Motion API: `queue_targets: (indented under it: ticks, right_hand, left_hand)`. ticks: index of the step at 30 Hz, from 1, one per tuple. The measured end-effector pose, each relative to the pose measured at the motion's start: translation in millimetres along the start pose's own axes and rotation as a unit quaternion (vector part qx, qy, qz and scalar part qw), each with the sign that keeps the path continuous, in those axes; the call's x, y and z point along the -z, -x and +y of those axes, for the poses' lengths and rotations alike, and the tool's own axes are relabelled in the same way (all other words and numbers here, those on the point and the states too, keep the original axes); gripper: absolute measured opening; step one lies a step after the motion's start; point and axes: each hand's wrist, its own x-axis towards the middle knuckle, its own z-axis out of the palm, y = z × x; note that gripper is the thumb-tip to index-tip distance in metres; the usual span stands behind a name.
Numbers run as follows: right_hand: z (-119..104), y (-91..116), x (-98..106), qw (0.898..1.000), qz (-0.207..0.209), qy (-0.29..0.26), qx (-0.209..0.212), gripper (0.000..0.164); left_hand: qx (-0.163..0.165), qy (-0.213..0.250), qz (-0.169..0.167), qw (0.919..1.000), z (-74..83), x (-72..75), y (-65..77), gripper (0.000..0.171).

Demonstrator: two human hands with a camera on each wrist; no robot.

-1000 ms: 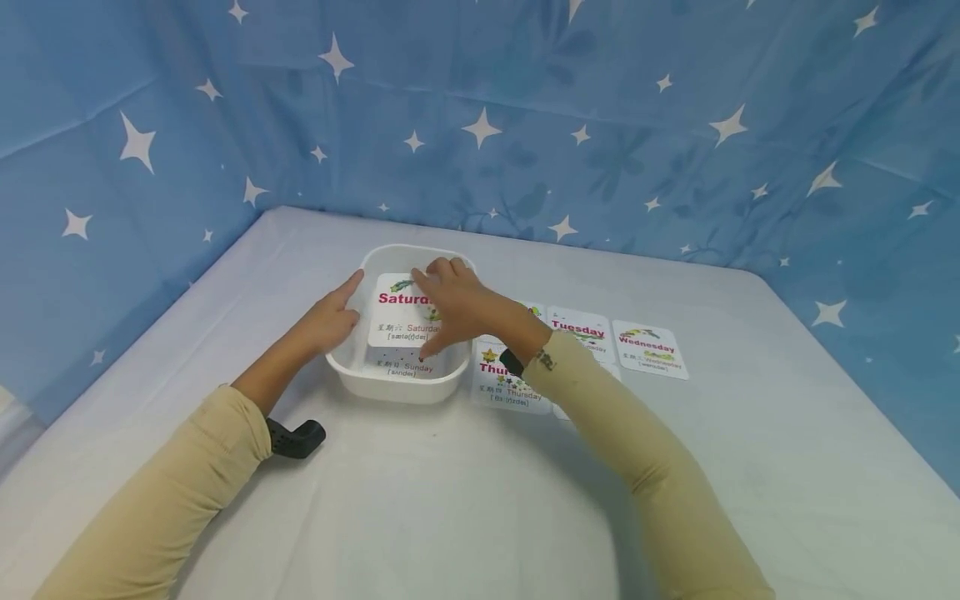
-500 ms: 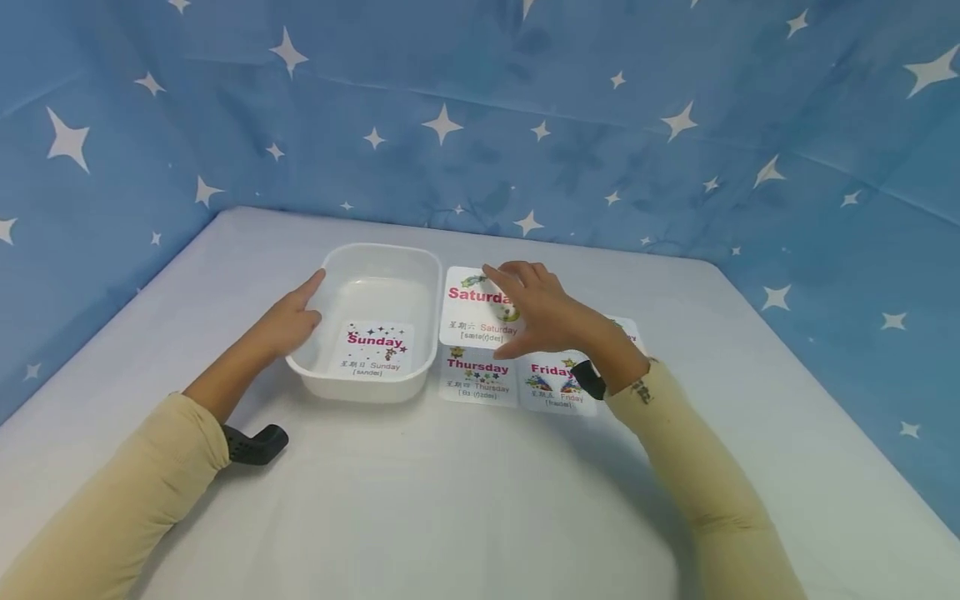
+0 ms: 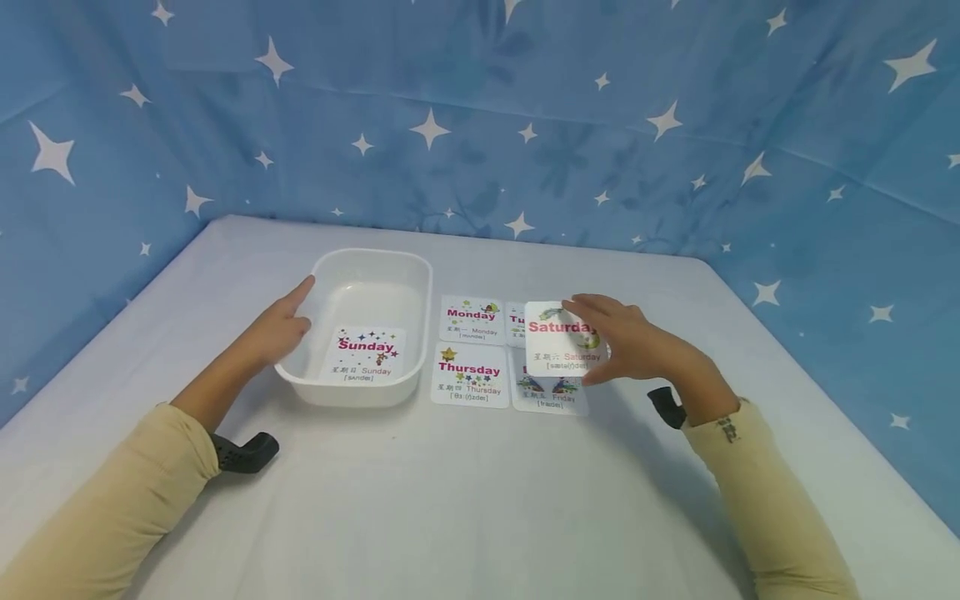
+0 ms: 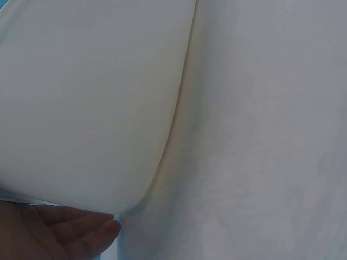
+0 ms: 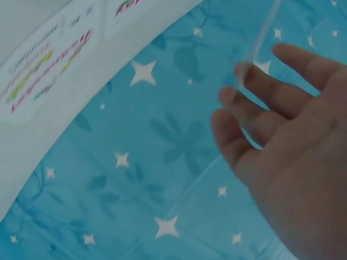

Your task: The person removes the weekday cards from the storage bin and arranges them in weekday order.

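My right hand holds the white Saturday card by its right side, fingers at the top and thumb at the bottom. It hovers over the Friday card and Tuesday card, hiding parts of both. In the right wrist view the card appears edge-on at the fingertips. My left hand grips the left rim of a white plastic tub, index finger and thumb at the rim; its other fingers lie against the outer wall. The Sunday card lies inside the tub.
The Monday card and Thursday card lie face up right of the tub. Another card lies on the table in the right wrist view. A white cloth covers the table; a blue starry curtain hangs behind.
My right hand has lifted the Saturday card out of the tub and carried it right, uncovering the Sunday card, then past Monday and Thursday. My left hand stays at the rim.
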Motion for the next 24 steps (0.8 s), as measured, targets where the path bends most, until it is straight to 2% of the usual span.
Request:
queue_targets:
  ticks: [4, 8, 12, 19, 24]
  right_hand:
    - [13.6, 12.0, 8.6, 0.999, -0.017, 0.001, -0.027, 0.096]
    - [23.5, 19.4, 11.4, 0.999, -0.018, 0.001, -0.036, 0.094]
    - [32.5, 27.9, 6.7, 0.998, -0.034, -0.005, -0.051, 0.094]
    - [47.0, 47.5, -1.8, 0.991, -0.083, -0.031, -0.104, 0.094]
    - [55.5, 53.1, -6.3, 0.988, -0.099, -0.045, -0.111, 0.092]
  left_hand:
    - [-0.002, -0.007, -0.003, 1.0000, -0.4, 0.2, -0.1, 0.068]
    - [-0.006, -0.012, -0.004, 0.9999, -0.2, 0.5, 0.1, 0.068]
    - [-0.007, -0.011, -0.007, 0.9999, 0.1, -0.7, -0.2, 0.069]
    - [-0.004, -0.011, -0.010, 0.9999, 1.3, 0.6, -2.2, 0.068]
    - [0.003, -0.016, -0.009, 0.9998, 0.0, 1.8, -1.6, 0.069]
